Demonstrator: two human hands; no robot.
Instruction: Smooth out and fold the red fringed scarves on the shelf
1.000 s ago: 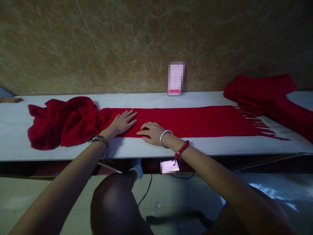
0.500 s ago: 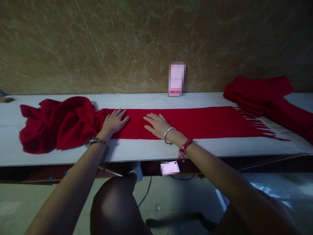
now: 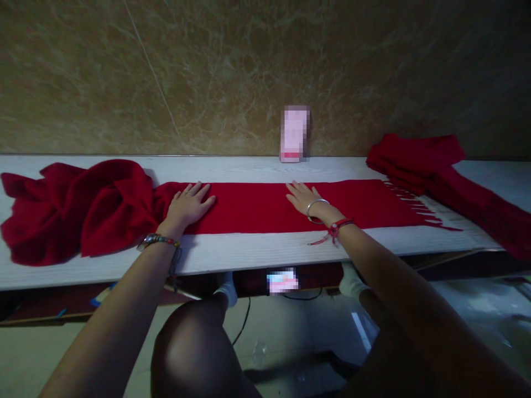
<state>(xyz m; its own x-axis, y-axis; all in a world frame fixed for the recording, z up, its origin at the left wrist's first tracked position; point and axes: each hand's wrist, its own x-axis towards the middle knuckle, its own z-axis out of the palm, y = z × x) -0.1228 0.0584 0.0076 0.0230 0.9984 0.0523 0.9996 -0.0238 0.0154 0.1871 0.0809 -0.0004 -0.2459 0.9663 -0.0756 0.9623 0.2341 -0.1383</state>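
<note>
A red fringed scarf [image 3: 249, 207] lies lengthwise on a white wood-grain table [image 3: 232, 251]. Its right part is spread flat, with the pale fringe at the right end, while its left part is heaped in loose folds. My left hand [image 3: 189, 204] rests palm down where the flat part meets the heap, fingers spread. Farther right, my right hand [image 3: 305, 200] presses flat on the smooth stretch, its fingers stretched out. Neither hand grips the cloth.
Another red scarf [image 3: 418, 163], folded with a length trailing off, lies at the table's right. A blurred pink phone-like object [image 3: 294, 135] leans on the marbled wall [image 3: 232, 72] behind. Below the table's front edge sits a blurred lit rectangle [image 3: 282, 281], with a cable beside it.
My right hand has slid to the right along the flat scarf, away from my left hand. The left hand stays at the edge of the heap. The view has shifted slightly.
</note>
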